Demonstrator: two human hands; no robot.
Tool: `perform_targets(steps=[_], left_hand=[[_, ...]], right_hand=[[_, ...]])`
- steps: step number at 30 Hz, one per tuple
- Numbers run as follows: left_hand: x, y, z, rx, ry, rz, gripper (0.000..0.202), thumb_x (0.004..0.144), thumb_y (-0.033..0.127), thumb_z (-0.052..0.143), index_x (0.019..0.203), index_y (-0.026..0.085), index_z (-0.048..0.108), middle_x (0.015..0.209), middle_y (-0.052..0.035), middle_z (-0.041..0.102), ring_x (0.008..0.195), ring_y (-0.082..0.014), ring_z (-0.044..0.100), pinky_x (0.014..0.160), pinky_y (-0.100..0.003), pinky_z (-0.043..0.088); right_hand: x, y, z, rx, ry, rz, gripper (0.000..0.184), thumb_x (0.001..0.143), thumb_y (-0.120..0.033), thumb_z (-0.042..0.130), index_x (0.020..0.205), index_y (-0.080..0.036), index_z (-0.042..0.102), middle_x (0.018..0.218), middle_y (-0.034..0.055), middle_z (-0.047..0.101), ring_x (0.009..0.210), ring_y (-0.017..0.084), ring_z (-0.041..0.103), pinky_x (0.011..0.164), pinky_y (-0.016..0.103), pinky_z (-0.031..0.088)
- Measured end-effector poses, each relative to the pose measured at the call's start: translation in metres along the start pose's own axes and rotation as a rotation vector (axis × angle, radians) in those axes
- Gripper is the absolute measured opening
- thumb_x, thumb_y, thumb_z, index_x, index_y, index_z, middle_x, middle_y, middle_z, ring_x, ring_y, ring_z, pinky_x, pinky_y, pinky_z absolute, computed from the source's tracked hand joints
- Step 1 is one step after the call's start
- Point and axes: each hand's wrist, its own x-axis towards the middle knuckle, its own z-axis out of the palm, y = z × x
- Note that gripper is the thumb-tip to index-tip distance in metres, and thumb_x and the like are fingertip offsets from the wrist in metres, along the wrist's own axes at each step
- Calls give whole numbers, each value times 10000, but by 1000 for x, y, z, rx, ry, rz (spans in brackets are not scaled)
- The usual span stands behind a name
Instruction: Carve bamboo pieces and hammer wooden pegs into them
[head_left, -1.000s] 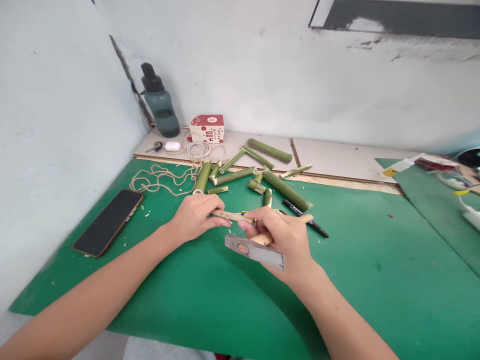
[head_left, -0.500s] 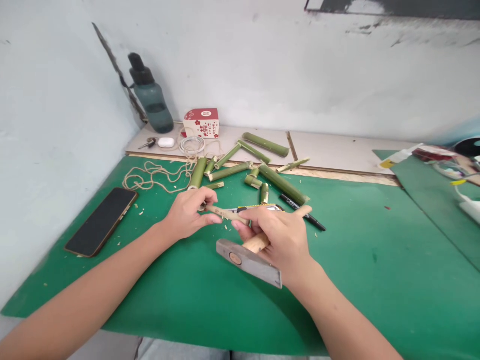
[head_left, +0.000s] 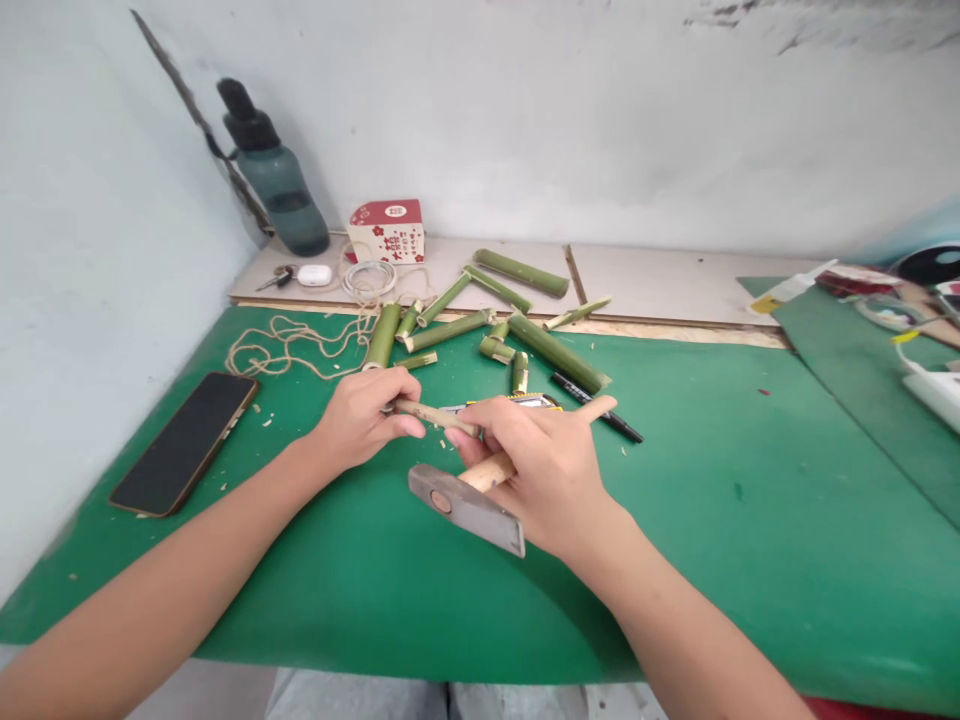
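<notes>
My left hand (head_left: 367,412) is curled around a small piece (head_left: 388,407), probably bamboo, mostly hidden by its fingers. Against it rests one end of a thin tan stick (head_left: 431,412) with dark marks. My right hand (head_left: 551,455) pinches the stick's other end between thumb and finger. The same hand also grips a hammer (head_left: 469,508) by its wooden handle, the metal head hanging toward me. Just behind the hands lies a utility knife (head_left: 536,401), partly covered. Cut green bamboo pieces, among them a long tube (head_left: 559,352) and a short one (head_left: 520,372), lie beyond.
A phone (head_left: 184,443) lies at left, below tangled twine (head_left: 289,345). A black marker (head_left: 600,408) is right of the knife. On the back ledge stand a water bottle (head_left: 281,190) and a red-white box (head_left: 386,235). A glue bottle (head_left: 791,287) lies at far right.
The view has shifted slightly, moving the whole scene up and left. The hammer head has swung a little leftward; both hands keep their hold around the stick.
</notes>
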Motion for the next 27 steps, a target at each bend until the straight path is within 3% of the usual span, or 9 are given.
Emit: perform_targets(steps=[13, 20, 27], left_hand=[[1, 3, 4, -69, -99, 54, 527, 1013, 618, 450, 824, 158, 623, 638, 31, 570, 544, -76, 506, 541, -204, 372], [-2, 0, 7, 26, -138, 71, 517, 1068, 538, 406, 777, 161, 607, 633, 19, 564, 556, -98, 523, 550, -234, 366], [1, -7, 4, 93, -145, 41, 526, 1068, 535, 411, 721, 174, 571, 607, 24, 544, 537, -109, 497, 544, -242, 349]], right_hand=[[-1, 2, 4, -41, -12, 74, 124, 1039, -266, 567, 970, -181, 625, 734, -20, 736, 558, 85, 596, 557, 214, 399], [-2, 3, 4, -17, -55, 107, 120, 1025, -279, 600, 966, -178, 627, 768, -8, 750, 581, 92, 617, 571, 215, 411], [4, 14, -8, 29, -89, 152, 103, 967, -275, 664, 1041, -204, 654, 679, -49, 647, 554, 95, 570, 545, 222, 400]])
